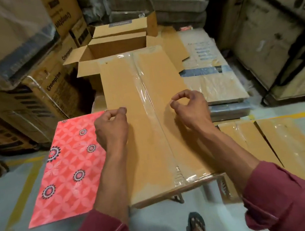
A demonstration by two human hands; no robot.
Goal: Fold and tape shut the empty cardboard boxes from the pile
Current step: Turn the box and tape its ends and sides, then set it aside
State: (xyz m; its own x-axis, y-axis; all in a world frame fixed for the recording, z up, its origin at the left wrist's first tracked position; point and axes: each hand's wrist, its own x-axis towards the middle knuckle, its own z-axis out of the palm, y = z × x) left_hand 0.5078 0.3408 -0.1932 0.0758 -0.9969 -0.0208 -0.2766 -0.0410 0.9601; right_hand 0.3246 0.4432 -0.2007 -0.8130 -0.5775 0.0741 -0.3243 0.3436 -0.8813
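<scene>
A long brown cardboard box (148, 119), its centre seam sealed with a strip of clear glossy tape (146, 96), lies flat across the middle of the frame. Above its near half, the left hand (111, 128) and the right hand (190, 108) hover with fingers curled in, thumb meeting forefinger, holding nothing (whether they touch the cardboard is unclear). Left of the box lies a red patterned sheet (65, 170). An open brown carton (116, 44) stands at the upper centre, flattened taped boxes (269, 144) at the lower right.
</scene>
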